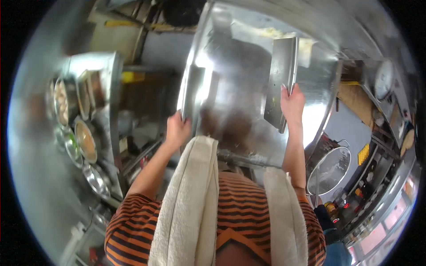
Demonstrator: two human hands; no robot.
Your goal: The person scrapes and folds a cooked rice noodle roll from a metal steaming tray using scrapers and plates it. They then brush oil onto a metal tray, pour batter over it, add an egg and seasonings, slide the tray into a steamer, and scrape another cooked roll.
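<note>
- At far left, a pale metal side counter (pixel 116 84) carries vessels set close together, probably to keep them within your reach: a round dark-rimmed pan of pale lumps (pixel 63 101), a pale round bowl of smooth tan contents (pixel 86 140), and a shiny round metal bowl (pixel 96 179) nearer you.
- Your left hand (pixel 178 130) has its fingers curled round the near end of a long, narrow, bright metal strip (pixel 190 91). The strip runs along the left side of the large steel counter; you cannot tell here whether it is a loose panel seen edge-on or part of the rim.
- Between your hands, the broad grey steel counter (pixel 235 93) is smooth and glossy, with blurred reflections and pale smears at its far side.
- To the right, a flat, oblong, grey metal panel (pixel 276 82) with a straight raised edge lies at a slant over that counter, speckled with small bits.
- Your right hand (pixel 293 104) closes its grip on that raised edge, thumb toward the flat face, likely because the edge gives firmer purchase than the slick sheet.
- Right of your forearm sits a wide round pot (pixel 330 170) with a thin metal rim, near a bright yellow block (pixel 363 154).
</note>
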